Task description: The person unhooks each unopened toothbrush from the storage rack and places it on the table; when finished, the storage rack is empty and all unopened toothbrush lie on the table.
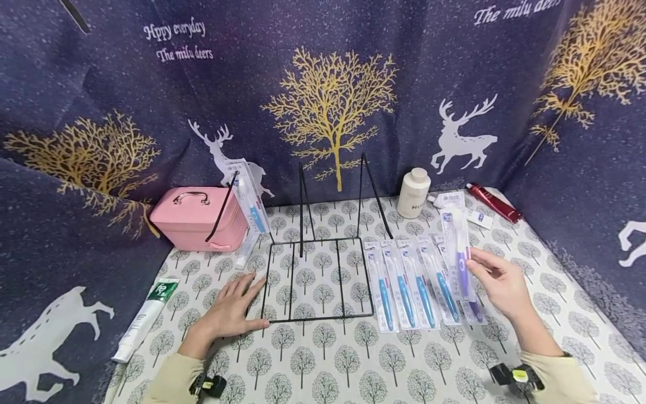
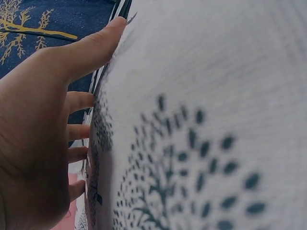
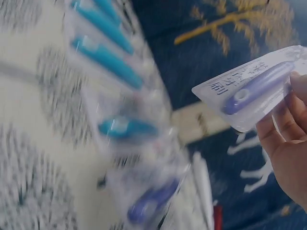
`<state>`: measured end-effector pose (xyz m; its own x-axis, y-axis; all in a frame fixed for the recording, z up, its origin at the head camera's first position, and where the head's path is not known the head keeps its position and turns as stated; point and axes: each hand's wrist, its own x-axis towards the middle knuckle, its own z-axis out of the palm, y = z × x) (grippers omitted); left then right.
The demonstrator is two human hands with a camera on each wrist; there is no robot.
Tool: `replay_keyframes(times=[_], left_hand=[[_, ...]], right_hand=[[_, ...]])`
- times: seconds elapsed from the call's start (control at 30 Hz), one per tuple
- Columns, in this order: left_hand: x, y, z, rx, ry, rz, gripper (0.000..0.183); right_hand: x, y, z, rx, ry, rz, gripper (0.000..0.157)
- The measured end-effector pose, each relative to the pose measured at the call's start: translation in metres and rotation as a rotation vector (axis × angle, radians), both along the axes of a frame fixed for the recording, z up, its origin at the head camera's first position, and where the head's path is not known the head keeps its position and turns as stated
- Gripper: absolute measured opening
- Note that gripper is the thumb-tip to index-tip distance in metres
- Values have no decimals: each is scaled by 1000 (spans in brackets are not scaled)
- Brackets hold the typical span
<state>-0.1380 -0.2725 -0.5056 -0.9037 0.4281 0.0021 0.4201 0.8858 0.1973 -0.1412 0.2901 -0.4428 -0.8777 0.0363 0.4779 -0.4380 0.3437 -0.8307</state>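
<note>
My right hand [image 1: 499,280] pinches a packaged toothbrush [image 1: 462,274] with a purple handle by its side edge, upright above the table. In the right wrist view, the purple handle [image 3: 259,88] shows through the clear pack. Below it lies a row of packaged toothbrushes: several blue ones [image 1: 404,300] and a purple one [image 1: 475,312], partly covered by the held pack. My left hand [image 1: 232,306] rests on the cloth with spread fingers, its thumb at the front left corner of a black wire rack [image 1: 323,318]. A packaged blue toothbrush [image 1: 257,217] hangs at the rack's left prong.
A pink case [image 1: 194,224] stands behind the left hand, with a small pale pack [image 1: 247,251] beside it. A white and green tube [image 1: 146,321] lies at the left. At the back right are a white bottle [image 1: 414,193], a red tube [image 1: 493,203] and a small white box [image 1: 479,219].
</note>
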Motion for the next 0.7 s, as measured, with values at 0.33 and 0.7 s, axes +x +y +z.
replay_keyframes(times=[0.33,0.7], left_hand=[[-2,-1,-4,6,5,1,100],[-1,0,-2,-3,-12,10,100]], right_hand=[[-17,44,-30,169,-229,-183,37],[-20,63,-45,311,-415,-252,43]])
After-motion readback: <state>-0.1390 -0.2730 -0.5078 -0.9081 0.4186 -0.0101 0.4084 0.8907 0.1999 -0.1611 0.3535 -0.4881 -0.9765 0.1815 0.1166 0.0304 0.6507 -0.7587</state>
